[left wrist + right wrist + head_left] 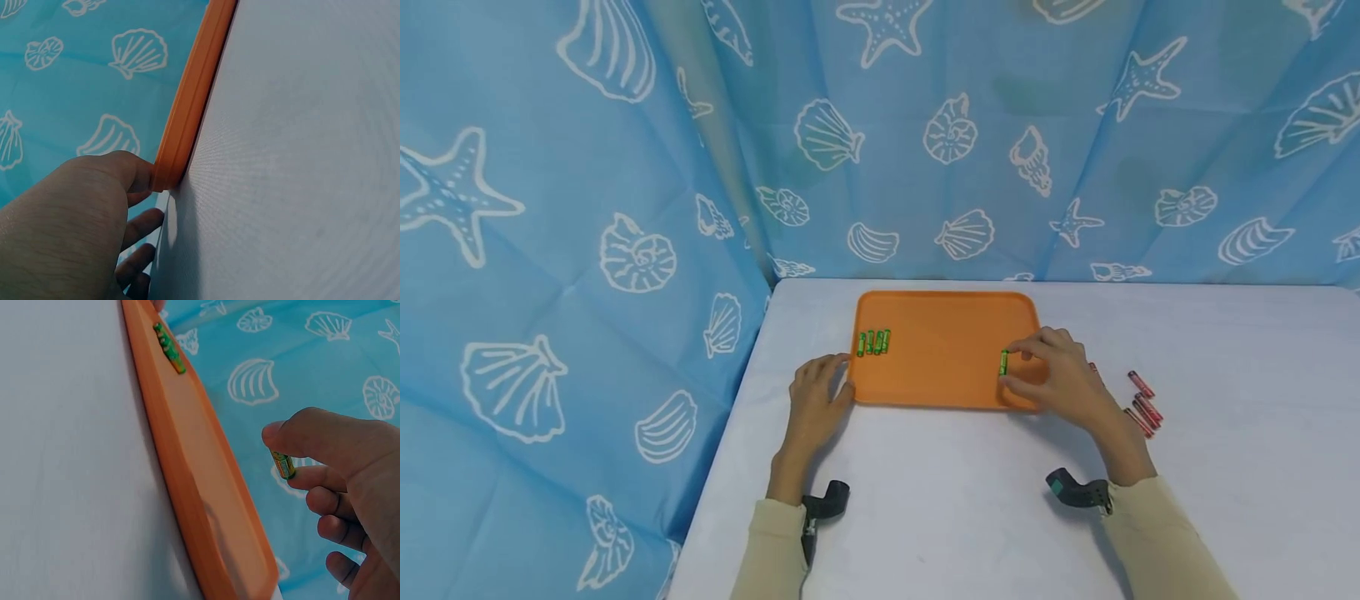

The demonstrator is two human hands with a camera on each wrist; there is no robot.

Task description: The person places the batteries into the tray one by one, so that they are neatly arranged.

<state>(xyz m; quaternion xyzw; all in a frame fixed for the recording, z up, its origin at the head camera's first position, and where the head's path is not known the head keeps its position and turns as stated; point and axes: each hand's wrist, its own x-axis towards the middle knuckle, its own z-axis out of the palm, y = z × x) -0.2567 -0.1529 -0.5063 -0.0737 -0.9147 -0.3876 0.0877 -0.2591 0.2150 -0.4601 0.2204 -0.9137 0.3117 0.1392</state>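
Observation:
Over the right part of an orange tray [940, 350], my right hand [1063, 379] pinches a green battery [1003, 363] by its two ends between thumb and a finger. The right wrist view shows the same battery [284, 465] held above the tray [206, 469]. Several green batteries [878, 342] lie side by side at the tray's left edge. My left hand [816, 400] rests at the tray's left side; in the left wrist view its thumb touches the tray's corner [181, 125], the other fingers loosely bent beside it.
Several red batteries [1142, 406] lie on the white table [955, 500], right of my right hand, one partly hidden behind it. A blue curtain [910, 192] with shell prints hangs behind and to the left of the table. Each wrist wears a black camera mount.

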